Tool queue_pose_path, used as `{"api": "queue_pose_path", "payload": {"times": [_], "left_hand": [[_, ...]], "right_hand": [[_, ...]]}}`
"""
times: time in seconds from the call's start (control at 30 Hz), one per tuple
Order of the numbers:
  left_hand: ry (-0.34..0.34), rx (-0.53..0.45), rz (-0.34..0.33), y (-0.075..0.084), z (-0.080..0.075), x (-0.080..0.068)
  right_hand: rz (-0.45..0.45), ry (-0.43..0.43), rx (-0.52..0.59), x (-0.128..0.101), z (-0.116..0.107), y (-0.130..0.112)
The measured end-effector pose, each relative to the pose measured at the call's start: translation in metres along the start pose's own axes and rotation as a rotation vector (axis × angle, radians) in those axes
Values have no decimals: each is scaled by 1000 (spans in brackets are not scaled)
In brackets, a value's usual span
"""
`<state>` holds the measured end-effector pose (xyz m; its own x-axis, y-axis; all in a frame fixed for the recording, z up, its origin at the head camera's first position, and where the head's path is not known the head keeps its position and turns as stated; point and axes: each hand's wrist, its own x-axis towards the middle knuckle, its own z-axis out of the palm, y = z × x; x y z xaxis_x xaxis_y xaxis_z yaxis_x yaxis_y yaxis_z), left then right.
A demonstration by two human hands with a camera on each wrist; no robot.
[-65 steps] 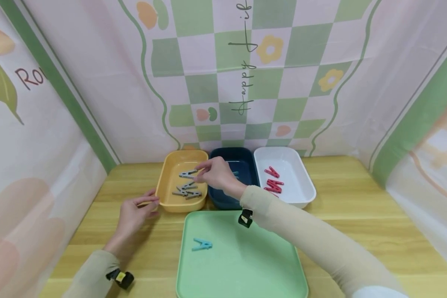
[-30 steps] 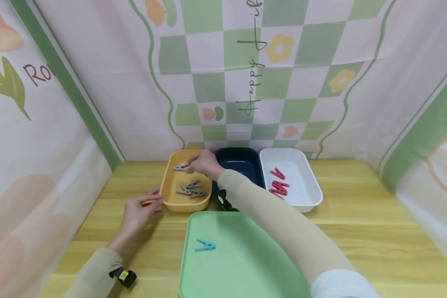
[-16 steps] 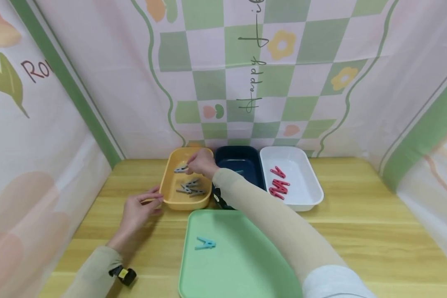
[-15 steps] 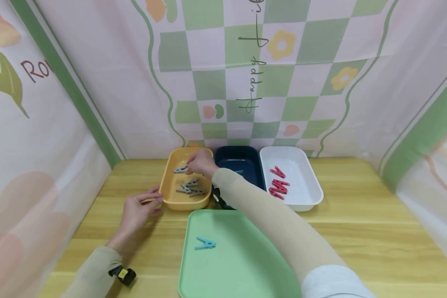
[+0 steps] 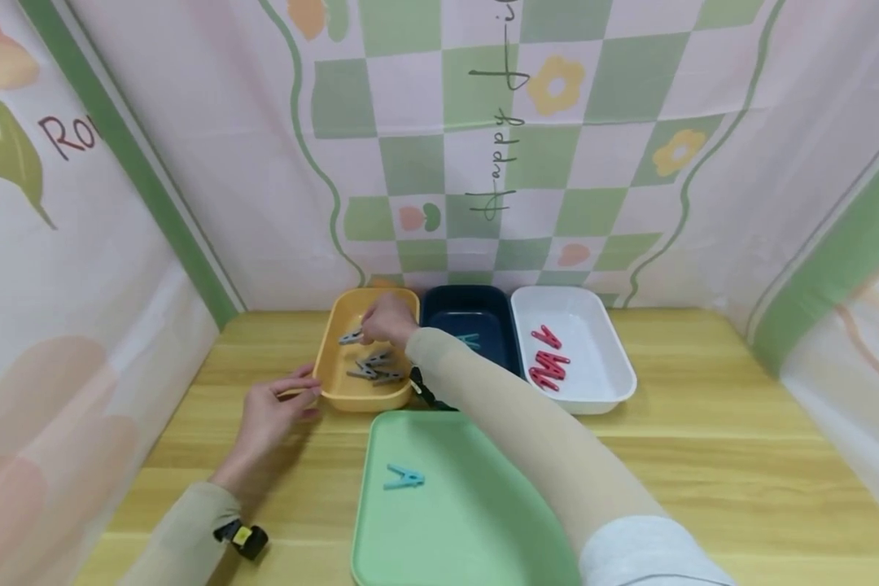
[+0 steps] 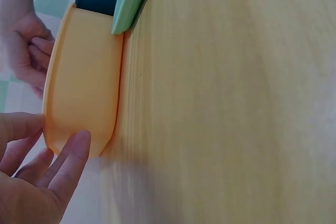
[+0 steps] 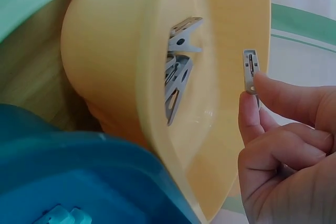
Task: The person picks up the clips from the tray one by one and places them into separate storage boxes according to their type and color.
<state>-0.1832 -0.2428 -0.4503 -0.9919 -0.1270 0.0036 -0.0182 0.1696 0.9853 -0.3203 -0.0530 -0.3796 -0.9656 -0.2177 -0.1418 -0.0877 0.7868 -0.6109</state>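
My right hand (image 5: 388, 319) pinches a grey clothespin (image 5: 351, 336) between thumb and forefinger over the yellow box (image 5: 325, 358). In the right wrist view that clothespin (image 7: 251, 72) stands end-on in the fingertips, near the box's far wall. Several other grey clothespins (image 5: 376, 370) lie in a loose pile on the box floor. With fairly straight fingers, my left hand (image 5: 273, 415) touches the box's front left corner. The left wrist view shows its fingers (image 6: 73, 161) against the yellow outer wall, while the clothespins are hidden there.
Beside the yellow box stand a navy box (image 5: 476, 297) with teal clothespins (image 5: 470, 342) and a white box (image 5: 593, 358) with several red clothespins (image 5: 549, 366). A green tray (image 5: 469, 521) lies in front, bearing one light-blue clothespin (image 5: 404, 477). Patterned cloth (image 5: 483, 163) closes off the back.
Holding the grey clothespin, my right hand has shifted left over the yellow box, then slightly farther left in the last half second. The left hand stays at the box corner.
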Motion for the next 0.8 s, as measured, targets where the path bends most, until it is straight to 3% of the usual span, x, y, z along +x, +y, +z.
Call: {"api": "queue_pose_path", "payload": {"times": [0.27,0.43,0.53,0.8], "left_hand": [[-4,1,1,0,0,-2],[1,10,-9,3,1,-2],[-4,15,-10,5,1,-2],[6,17,-3,6,1,-4]], "right_hand": [[-32,-9,-12,-4,-5,0],[-62,-3,68,-9,-20,5],[-94,-22,134,-18,-32,9],[-188,-54,179,-48,-58,22]]}}
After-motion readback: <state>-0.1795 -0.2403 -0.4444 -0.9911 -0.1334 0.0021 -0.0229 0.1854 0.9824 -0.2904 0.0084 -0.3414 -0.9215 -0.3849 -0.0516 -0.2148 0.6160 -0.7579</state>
